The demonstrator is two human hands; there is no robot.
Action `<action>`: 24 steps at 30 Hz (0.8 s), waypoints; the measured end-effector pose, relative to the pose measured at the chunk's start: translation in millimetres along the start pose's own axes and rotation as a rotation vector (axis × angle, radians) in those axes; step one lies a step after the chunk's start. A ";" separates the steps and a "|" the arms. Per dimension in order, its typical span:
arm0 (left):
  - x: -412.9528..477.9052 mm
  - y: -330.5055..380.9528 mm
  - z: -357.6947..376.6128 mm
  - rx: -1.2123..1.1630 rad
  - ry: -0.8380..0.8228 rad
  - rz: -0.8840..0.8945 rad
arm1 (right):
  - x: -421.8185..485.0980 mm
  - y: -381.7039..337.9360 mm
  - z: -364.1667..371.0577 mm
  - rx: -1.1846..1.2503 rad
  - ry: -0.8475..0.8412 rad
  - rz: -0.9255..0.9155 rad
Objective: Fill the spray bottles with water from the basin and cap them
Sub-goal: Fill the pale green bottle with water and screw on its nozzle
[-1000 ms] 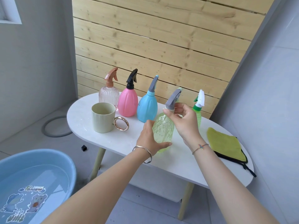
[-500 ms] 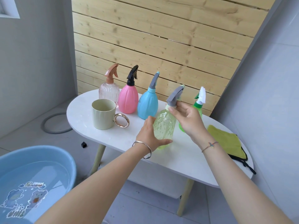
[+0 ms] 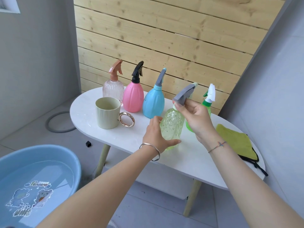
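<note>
Worktop mid-frame: left hand wraps yellow bottle; right hand pinches its grey sprayer. Basin with water, lower left.

The table stood mid-frame, with a row of bottles along its far edge and the front bottle just before the row's right part. The mug sat before the row's left end, the cloth at the table's right end. The basin sat on the floor at lower left.
</note>
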State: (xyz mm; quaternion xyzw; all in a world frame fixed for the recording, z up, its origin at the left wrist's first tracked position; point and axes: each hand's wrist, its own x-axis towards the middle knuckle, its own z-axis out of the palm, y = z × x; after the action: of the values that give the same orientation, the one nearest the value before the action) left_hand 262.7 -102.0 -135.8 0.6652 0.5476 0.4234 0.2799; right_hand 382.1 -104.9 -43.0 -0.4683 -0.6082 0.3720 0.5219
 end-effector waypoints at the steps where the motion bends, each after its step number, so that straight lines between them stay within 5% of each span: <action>1: 0.3 -0.7 0.3 0.001 -0.001 -0.002 | 0.0 0.6 2.3 0.012 0.062 -0.025; 4: 1.5 -0.9 0.4 0.022 -0.018 0.002 | 1.2 4.3 13.2 -0.031 0.272 -0.060; 7: 5.8 -4.2 -2.2 0.032 -0.121 0.006 | 2.6 4.9 13.9 -0.085 0.289 -0.052; 12: 18.3 -7.7 -25.9 -0.086 -0.387 -0.034 | 6.1 -8.5 -16.2 -0.091 -0.151 0.064; 15: 21.3 -7.4 -24.8 -0.175 -0.349 -0.054 | 5.6 -9.6 -23.3 -0.098 -0.289 0.053; 21: 18.4 -3.8 -5.2 -0.132 -0.225 -0.008 | 2.8 4.9 -10.4 -0.196 0.119 -0.086; 24: 21.1 -6.1 -6.7 -0.090 -0.286 0.013 | 3.9 5.7 -14.0 -0.224 0.065 -0.106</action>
State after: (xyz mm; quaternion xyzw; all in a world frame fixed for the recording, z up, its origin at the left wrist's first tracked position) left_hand 254.8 -80.8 -132.2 0.7091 0.4784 0.3501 0.3817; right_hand 396.8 -100.1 -44.7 -0.5028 -0.6526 0.2583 0.5046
